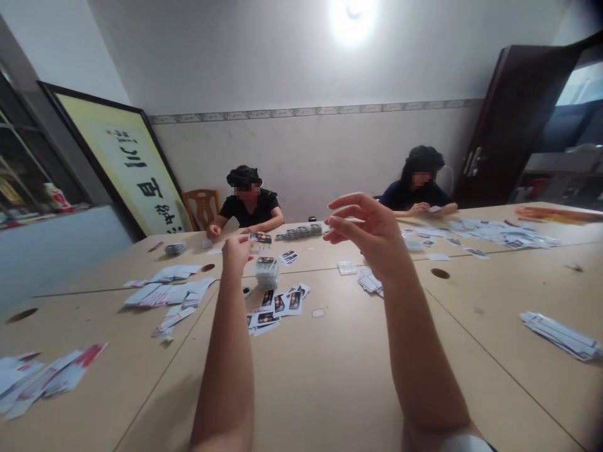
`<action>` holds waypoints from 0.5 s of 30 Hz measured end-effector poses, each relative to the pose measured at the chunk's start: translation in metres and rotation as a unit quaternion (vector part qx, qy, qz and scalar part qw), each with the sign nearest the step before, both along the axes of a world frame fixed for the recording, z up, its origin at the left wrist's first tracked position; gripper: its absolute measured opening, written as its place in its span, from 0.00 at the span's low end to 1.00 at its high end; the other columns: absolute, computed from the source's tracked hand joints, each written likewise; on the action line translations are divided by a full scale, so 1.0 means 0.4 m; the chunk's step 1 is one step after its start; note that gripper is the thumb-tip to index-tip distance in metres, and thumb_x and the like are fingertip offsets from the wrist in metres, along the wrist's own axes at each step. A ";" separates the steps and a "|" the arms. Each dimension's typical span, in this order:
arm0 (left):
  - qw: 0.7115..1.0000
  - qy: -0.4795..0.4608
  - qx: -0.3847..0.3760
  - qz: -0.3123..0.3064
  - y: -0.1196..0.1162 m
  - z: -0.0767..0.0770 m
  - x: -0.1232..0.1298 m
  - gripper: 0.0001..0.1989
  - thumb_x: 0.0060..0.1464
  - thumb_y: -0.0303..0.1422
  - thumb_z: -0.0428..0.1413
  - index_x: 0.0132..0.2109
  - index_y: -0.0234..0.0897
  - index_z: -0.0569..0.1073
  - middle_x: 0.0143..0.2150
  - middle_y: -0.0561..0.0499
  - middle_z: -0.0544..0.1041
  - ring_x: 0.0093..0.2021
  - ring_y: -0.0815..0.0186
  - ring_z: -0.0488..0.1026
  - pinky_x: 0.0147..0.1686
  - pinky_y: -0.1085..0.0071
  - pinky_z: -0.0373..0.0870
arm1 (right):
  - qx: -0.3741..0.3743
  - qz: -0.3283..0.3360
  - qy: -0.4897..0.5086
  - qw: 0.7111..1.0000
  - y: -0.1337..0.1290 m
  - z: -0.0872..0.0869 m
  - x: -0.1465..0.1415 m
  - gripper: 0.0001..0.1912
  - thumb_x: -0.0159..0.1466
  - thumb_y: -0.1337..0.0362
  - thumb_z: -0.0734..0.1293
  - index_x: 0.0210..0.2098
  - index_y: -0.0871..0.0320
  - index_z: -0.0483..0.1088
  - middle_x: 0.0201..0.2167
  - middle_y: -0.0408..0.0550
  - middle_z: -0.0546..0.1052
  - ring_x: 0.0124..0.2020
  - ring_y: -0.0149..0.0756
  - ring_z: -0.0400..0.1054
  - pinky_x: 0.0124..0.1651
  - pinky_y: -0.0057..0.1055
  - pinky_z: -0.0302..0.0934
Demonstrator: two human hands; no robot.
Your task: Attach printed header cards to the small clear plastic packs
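Note:
My left hand [237, 254] is raised over the table, its fingers closed on a small dark-printed card [261, 238]. Just below and right of it stands a stack of clear packs [267, 274] with a dark card on top. Nearer me, several dark-printed cards [279, 305] lie loosely spread. My right hand [362, 229] hangs in the air to the right, fingers apart and curved, with nothing visible in them. Beneath it on the table are a clear tray [346, 268] and a pile of white cards [370, 282].
Two people sit across the table [301, 376]. White paper strips [164, 295] lie at the left, more papers [499, 232] at the back right, and a bundle of strips [560, 336] at the right. A row of packs [301, 232] stands at the back.

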State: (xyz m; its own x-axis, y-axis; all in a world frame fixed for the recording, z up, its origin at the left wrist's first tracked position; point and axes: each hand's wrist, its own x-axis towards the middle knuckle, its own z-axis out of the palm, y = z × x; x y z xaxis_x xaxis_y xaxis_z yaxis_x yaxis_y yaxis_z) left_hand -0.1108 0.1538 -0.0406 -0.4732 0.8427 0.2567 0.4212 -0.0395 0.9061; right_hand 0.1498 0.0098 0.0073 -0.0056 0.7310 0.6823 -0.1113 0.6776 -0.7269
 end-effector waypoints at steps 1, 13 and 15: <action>0.999 0.019 -0.035 0.000 0.021 -0.021 -0.007 0.13 0.64 0.35 0.60 0.52 0.32 0.75 0.47 0.46 0.79 0.42 0.63 0.79 0.41 0.62 0.80 | 0.001 0.000 -0.007 1.000 -0.002 0.001 0.001 0.13 0.58 0.58 0.77 0.39 0.55 0.74 0.31 0.40 0.80 0.29 0.33 0.79 0.34 0.31 0.72; 0.962 0.215 -0.165 0.032 0.094 -0.128 -0.037 0.18 0.64 0.38 0.59 0.57 0.35 0.73 0.56 0.43 0.75 0.54 0.56 0.75 0.52 0.54 0.76 | 0.010 0.013 -0.025 1.000 0.000 0.000 -0.003 0.10 0.64 0.57 0.73 0.38 0.56 0.75 0.28 0.39 0.78 0.26 0.29 0.77 0.30 0.26 0.71; 0.957 0.235 -0.170 0.030 0.097 -0.139 -0.026 0.18 0.64 0.38 0.59 0.57 0.35 0.73 0.56 0.43 0.75 0.54 0.56 0.75 0.52 0.54 0.76 | 0.013 0.025 -0.026 0.999 0.000 0.000 -0.006 0.09 0.65 0.58 0.72 0.38 0.57 0.75 0.28 0.39 0.78 0.26 0.28 0.77 0.30 0.26 0.71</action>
